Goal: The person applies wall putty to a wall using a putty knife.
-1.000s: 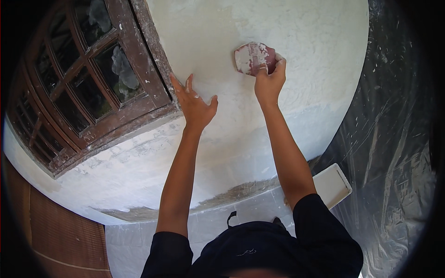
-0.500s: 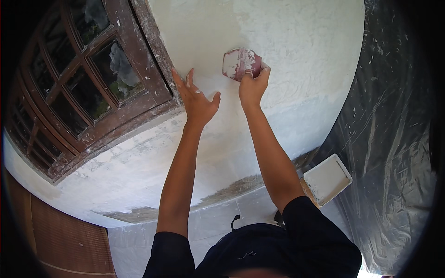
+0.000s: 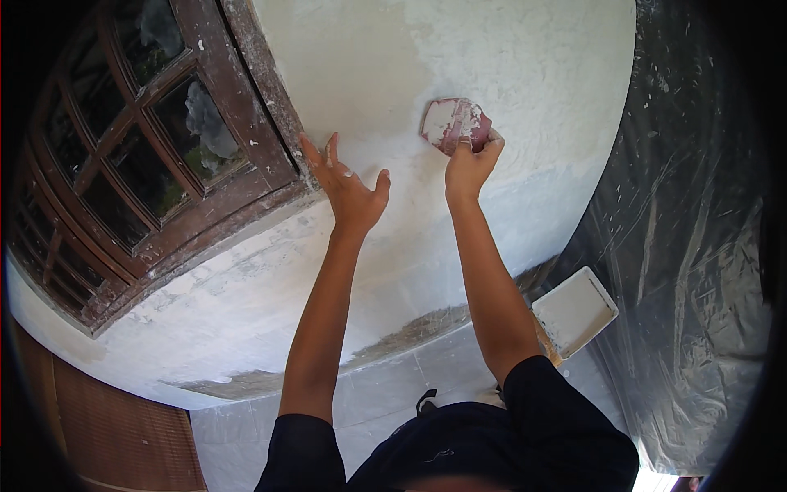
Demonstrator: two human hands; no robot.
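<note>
My right hand [image 3: 470, 168] grips a reddish plastic putty spreader [image 3: 456, 125] smeared with white filler. The spreader's flat face lies against the pale plastered wall [image 3: 369, 74], a little right of a greyer damp-looking patch. Fingers spread, my left hand [image 3: 351, 187] is held at the wall beside the lower corner of the window frame [image 3: 275, 107]. Spots of white filler stick to its fingers, and nothing is in it. Whether its fingertips touch the wall or the frame, I cannot tell.
A brown wooden window [image 3: 156, 156] with several panes fills the left. At the lower right stands a white rectangular tray [image 3: 578, 312] holding pale material. Dark plastic sheeting [image 3: 680, 246] hangs on the right. Below are grey floor tiles [image 3: 377, 394] and a brown woven panel [image 3: 123, 418].
My right hand has moved the spreader rightward and slightly down across the wall. My left hand stays near the window corner, fingers still spread. The view has shifted a little.
</note>
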